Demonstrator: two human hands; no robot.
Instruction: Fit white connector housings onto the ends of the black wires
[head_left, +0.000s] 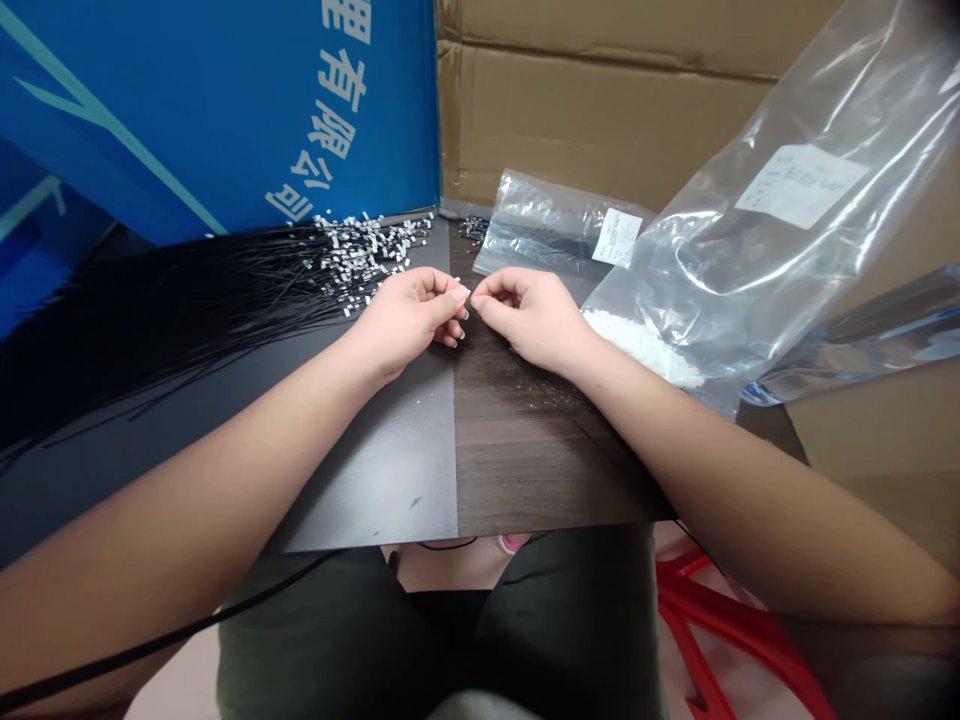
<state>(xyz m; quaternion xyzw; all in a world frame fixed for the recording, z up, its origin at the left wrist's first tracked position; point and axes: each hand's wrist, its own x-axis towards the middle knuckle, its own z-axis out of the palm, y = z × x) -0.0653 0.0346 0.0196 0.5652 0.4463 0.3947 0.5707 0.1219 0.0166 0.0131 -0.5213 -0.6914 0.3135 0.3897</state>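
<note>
My left hand [411, 312] is closed in a pinch, thumb against forefinger, on a small white connector [466, 293]. Facing it, fingertips almost touching, my right hand [531, 312] is pinched too; anything between its fingers is too small to make out. Both hands are over the table, near the seam between its grey and dark wood-grain parts. Behind and left of my left hand lies a big bundle of black wires [187, 285] with white connectors [360, 250] on their ends. Beside my right wrist, a heap of small white pieces [649, 348] lies in the mouth of a clear plastic bag [720, 260].
A smaller labelled clear bag [555, 225] lies behind my right hand, with dark thin pieces [472, 229] next to it. A blue printed panel [225, 110] and a cardboard wall [600, 100] close off the back. A red stool [720, 610] stands below right.
</note>
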